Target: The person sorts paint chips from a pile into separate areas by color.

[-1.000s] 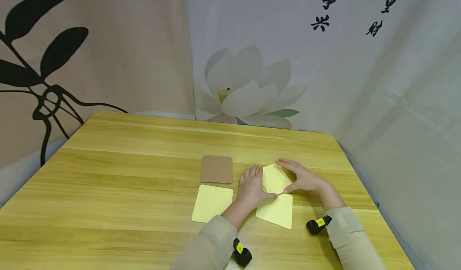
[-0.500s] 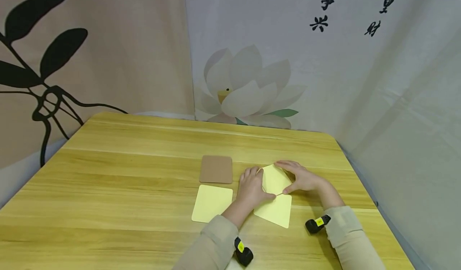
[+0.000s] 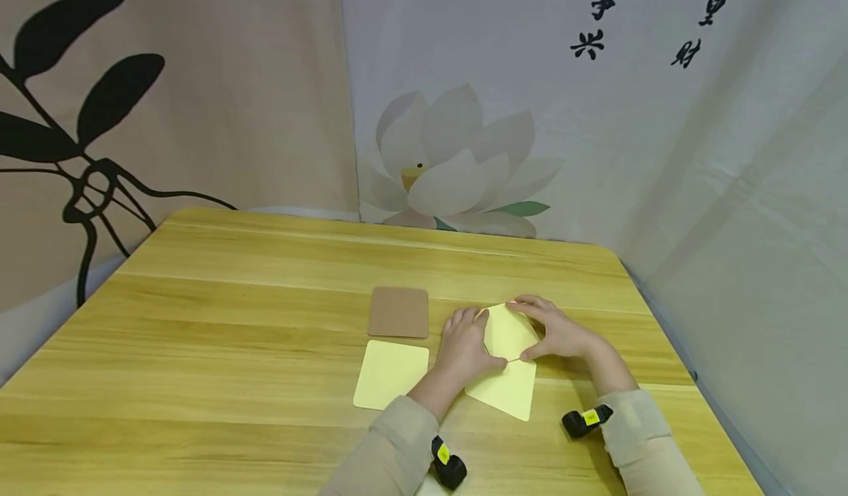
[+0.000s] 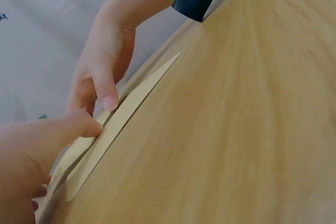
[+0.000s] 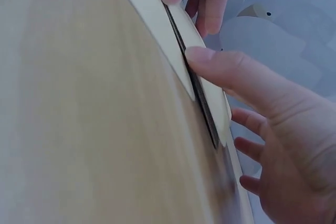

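Note:
Between my two hands is a pale yellow square card (image 3: pixel 509 332) with rounded corners. My left hand (image 3: pixel 462 345) grips its left side, thumb on the near edge and fingers toward the far side. On the right, my right hand (image 3: pixel 559 334) spans it, thumb on the near edge and fingertips at the far corner. Both thumbs stand close together along that edge. In the right wrist view, a dark gap shows under the raised edge of the held card (image 5: pixel 212 95). Another yellow card (image 3: pixel 502 394) lies on the table just in front, partly overlapped by the held one.
To the left lie a brown square card (image 3: pixel 399 312) and, nearer, one more yellow card (image 3: pixel 392 374). All are on a wooden table (image 3: pixel 218 349). Printed curtains (image 3: pixel 464 54) hang behind its far edge. A black camera (image 3: pixel 583 421) sits at my right wrist.
The near yellow card has slid slightly to the left. Both hands keep their hold on the upper card, with only a tiny shift toward the near side.

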Tool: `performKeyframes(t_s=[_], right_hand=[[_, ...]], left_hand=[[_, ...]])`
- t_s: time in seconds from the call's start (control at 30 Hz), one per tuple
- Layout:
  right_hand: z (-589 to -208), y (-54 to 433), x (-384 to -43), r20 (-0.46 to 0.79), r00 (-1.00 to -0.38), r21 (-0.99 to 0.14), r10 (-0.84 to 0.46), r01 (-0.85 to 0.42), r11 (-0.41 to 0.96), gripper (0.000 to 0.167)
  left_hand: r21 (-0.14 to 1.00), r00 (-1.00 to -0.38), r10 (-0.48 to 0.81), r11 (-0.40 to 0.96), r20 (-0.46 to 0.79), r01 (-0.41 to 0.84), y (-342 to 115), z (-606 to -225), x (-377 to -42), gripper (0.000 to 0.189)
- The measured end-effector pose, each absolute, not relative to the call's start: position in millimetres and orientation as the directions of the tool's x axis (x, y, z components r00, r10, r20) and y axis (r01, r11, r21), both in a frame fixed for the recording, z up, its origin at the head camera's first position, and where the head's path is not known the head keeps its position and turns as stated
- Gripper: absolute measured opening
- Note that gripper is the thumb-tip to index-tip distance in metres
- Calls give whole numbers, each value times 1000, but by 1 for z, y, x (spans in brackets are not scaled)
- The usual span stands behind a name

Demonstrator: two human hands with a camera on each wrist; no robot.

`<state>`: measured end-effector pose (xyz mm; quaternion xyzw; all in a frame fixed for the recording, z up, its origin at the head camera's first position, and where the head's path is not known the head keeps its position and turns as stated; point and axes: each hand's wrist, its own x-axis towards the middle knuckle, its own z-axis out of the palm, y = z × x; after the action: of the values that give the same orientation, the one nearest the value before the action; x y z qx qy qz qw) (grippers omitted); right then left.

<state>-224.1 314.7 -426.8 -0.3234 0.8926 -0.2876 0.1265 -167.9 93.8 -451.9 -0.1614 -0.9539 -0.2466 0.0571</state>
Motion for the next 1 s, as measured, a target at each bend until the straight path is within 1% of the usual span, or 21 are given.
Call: performKeyframes(t_s=[0.37, 0.57, 0.77, 1.0], right_hand=[[-425, 318, -212, -11, -786, -590, -618, -494, 639, 96], [-421, 318, -204, -5, -800, -572, -601, -490, 658, 98], [-415, 313, -193, 32, -798, -560, -602, -513, 650, 97], [-414, 305, -184, 55, -803, -554, -593, -519, 651, 97]], left_hand=[[394, -913, 340, 825, 227, 405, 92, -450, -168, 93], [388, -893, 376, 807, 246, 446, 88, -445, -164, 90], [406, -877, 403, 779, 260, 478, 80, -439, -160, 87], [462, -854, 441, 718, 277, 521, 63, -437, -157, 85]])
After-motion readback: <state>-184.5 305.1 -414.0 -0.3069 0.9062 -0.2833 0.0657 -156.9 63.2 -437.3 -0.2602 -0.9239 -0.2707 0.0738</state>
